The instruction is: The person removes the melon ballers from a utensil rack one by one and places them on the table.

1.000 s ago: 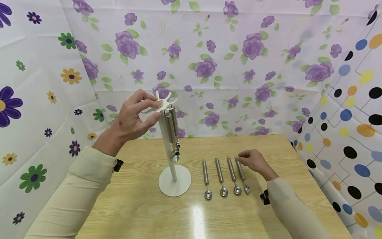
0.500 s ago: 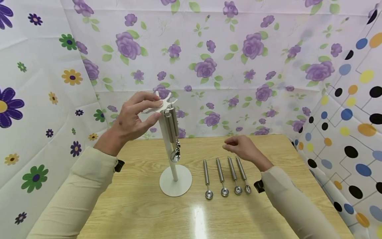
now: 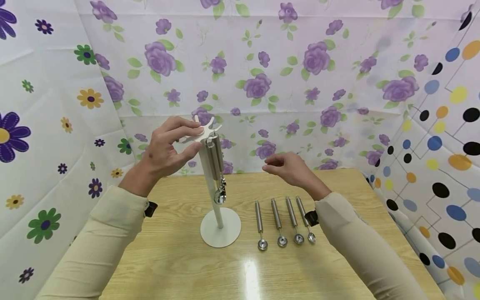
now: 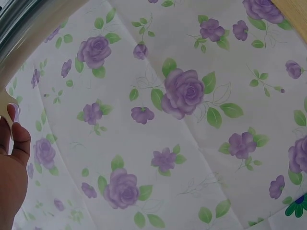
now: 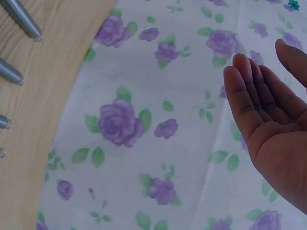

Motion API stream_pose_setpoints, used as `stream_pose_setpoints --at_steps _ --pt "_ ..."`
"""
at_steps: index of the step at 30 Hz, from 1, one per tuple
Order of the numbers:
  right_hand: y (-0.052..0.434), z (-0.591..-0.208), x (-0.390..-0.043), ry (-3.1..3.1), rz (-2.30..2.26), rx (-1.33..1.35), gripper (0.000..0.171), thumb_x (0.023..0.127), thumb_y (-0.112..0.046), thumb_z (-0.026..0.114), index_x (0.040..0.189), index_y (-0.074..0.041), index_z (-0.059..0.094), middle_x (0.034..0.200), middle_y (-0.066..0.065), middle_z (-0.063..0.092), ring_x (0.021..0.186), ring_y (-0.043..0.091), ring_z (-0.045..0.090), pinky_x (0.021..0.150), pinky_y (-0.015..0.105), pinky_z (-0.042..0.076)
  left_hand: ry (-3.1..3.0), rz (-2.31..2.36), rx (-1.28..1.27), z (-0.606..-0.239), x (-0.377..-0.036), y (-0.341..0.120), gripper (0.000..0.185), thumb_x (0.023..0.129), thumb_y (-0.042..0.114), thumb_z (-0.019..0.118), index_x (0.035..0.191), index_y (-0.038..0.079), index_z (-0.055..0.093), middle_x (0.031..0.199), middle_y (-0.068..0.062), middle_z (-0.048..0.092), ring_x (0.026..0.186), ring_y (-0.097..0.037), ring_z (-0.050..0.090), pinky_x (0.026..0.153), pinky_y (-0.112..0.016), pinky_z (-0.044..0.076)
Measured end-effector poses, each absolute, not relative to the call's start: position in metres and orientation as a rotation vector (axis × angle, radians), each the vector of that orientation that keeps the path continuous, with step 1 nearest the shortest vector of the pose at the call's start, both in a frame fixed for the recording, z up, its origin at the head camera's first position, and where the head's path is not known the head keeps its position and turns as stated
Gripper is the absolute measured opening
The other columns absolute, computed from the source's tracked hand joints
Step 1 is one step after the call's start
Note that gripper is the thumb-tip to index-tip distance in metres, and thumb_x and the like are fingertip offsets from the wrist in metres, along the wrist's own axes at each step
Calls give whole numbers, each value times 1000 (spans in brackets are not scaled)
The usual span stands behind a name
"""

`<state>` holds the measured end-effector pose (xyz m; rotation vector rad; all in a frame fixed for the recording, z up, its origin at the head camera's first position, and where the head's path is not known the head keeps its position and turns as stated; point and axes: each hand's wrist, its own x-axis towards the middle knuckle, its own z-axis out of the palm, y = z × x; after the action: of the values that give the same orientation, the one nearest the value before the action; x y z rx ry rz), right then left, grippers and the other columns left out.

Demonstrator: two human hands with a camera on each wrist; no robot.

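The left hand pinches the star-shaped top of the white round-based metal stand, where steel scoops hang, while the right hand, fingers relaxed and holding nothing, hovers right of the stand above four steel melon-baller spoons on the wooden table.

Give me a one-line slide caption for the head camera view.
Left hand holds the white stand's top; empty right hand hovers above four scoops on the table.

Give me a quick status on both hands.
Left hand holds white stand's forked top. Right hand open, empty, above four steel scoops. Nothing between.
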<state>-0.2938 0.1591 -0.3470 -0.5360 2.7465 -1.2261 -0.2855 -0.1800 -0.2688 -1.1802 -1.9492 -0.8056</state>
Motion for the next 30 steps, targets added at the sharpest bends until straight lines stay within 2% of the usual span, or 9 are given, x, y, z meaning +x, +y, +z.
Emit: stream_pose_setpoints --at_steps 13,20,30 --pt "128 -312 -295 2755 -1268 -680 39 97 -27 66 129 -5 66 123 10 68 111 26 64 93 43 51 -1928 -837 -1147 -269 -287 -176 59 97 53 56 104 -2 75 108 -19 67 93 -30 57 67 -29 35" --pt "107 -305 -294 2694 -1327 -774 40 97 -25 66 132 -5 65 125 10 67 113 25 63 94 41 51 -1904 -858 -1111 -270 -286 -173 59 95 53 57 101 -3 76 106 -19 68 92 -30 57 65 -27 36" --pt "77 -299 -294 2601 -1387 -943 38 97 -21 67 131 -5 66 121 11 69 107 21 67 91 34 53 -1879 -869 -1098 -271 -286 -171 57 94 51 58 97 -3 75 103 -18 69 91 -30 59 63 -29 37"
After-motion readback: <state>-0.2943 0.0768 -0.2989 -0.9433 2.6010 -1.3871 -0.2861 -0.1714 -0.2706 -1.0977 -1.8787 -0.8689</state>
